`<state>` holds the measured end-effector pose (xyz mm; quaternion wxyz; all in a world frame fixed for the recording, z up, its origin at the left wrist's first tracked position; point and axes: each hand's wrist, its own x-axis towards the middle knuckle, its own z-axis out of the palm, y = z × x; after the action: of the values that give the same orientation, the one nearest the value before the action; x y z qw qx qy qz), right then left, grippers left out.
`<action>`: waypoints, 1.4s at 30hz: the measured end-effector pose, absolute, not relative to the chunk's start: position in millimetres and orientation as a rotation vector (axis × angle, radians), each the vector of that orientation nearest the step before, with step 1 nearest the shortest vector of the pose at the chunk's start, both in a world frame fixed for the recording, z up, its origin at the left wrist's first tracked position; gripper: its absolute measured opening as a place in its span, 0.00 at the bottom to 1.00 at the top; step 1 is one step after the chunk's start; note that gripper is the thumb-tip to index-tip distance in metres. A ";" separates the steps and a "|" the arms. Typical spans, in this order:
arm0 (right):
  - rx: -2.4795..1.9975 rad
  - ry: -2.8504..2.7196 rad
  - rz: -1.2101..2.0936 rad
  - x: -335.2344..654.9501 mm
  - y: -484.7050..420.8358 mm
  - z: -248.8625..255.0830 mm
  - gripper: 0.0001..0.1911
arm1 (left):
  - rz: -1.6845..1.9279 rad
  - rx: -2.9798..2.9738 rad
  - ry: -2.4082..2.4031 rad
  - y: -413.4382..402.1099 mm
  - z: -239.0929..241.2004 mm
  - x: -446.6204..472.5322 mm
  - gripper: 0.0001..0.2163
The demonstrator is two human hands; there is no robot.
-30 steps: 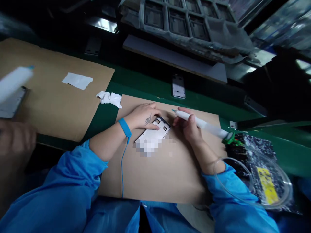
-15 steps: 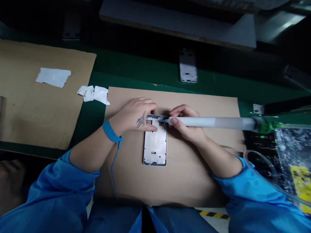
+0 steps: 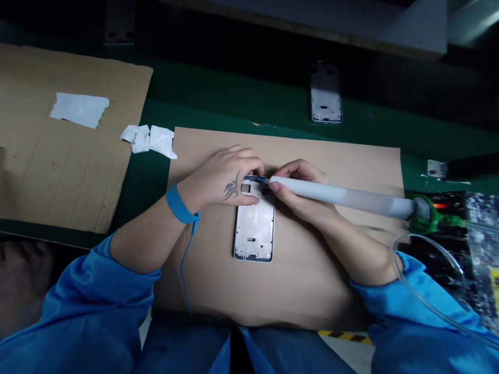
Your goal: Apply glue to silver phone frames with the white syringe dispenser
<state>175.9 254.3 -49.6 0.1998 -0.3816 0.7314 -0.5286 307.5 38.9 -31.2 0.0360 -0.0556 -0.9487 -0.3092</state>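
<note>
A silver phone frame (image 3: 255, 228) lies on the brown cardboard sheet (image 3: 312, 291), its long side running away from me. My left hand (image 3: 233, 176) grips its upper left part, with the thumb over the face and the fingers curled at the top edge. Between the thumb and fingers of my right hand (image 3: 302, 189) is a white dispensing syringe (image 3: 343, 197), held almost level. Its thin blue tip (image 3: 262, 180) is at the frame's top edge; whether it touches cannot be made out. A green cap (image 3: 424, 214) with a clear tube closes the syringe's far end.
Another phone frame (image 3: 326, 98) lies on the green table (image 3: 234, 106) at the back. White paper scraps (image 3: 161, 141) sit beside a second cardboard sheet (image 3: 78, 166) on the left. A dark device (image 3: 440, 239) stands at right. Another person's blurred hand (image 3: 25, 280) shows at lower left.
The syringe tip has moved up from inside the frame's upper part to its top edge, and the syringe now slopes more. The view has shifted slightly.
</note>
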 end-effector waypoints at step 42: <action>-1.168 2.035 -1.476 173.4 253.4 -48.8 0.20 | -0.946 -0.208 -2.865 39.1 -32.2 308.9 0.17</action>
<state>173.4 253.4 -48.8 0.1838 -0.4142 0.7216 -0.5234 308.9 39.1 -32.2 0.0586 -0.0686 -0.9457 -0.3122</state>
